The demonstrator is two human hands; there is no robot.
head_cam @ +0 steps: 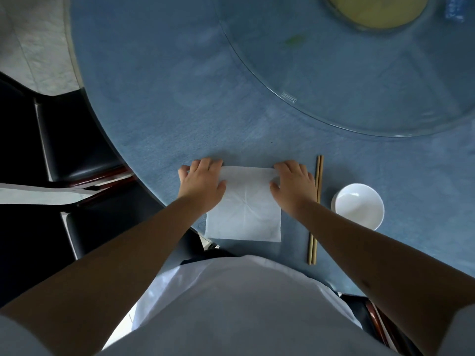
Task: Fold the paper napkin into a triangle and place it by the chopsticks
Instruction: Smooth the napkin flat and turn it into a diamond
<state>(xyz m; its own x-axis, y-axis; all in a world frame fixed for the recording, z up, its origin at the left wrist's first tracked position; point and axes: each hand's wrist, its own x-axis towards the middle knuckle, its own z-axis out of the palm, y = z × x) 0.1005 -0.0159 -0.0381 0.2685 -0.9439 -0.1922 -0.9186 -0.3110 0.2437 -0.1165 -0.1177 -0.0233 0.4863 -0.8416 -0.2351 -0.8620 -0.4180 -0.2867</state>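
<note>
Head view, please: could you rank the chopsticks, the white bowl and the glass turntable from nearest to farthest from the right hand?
From the right hand:
1. Chopsticks, just to its right, partly under the wrist.
2. White bowl, farther right, beyond the chopsticks.
3. Glass turntable, farthest, toward the table's middle.

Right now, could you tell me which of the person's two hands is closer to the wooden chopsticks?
The right hand, on the white paper napkin's far right corner beside the chopsticks; the left hand is across the napkin.
</note>
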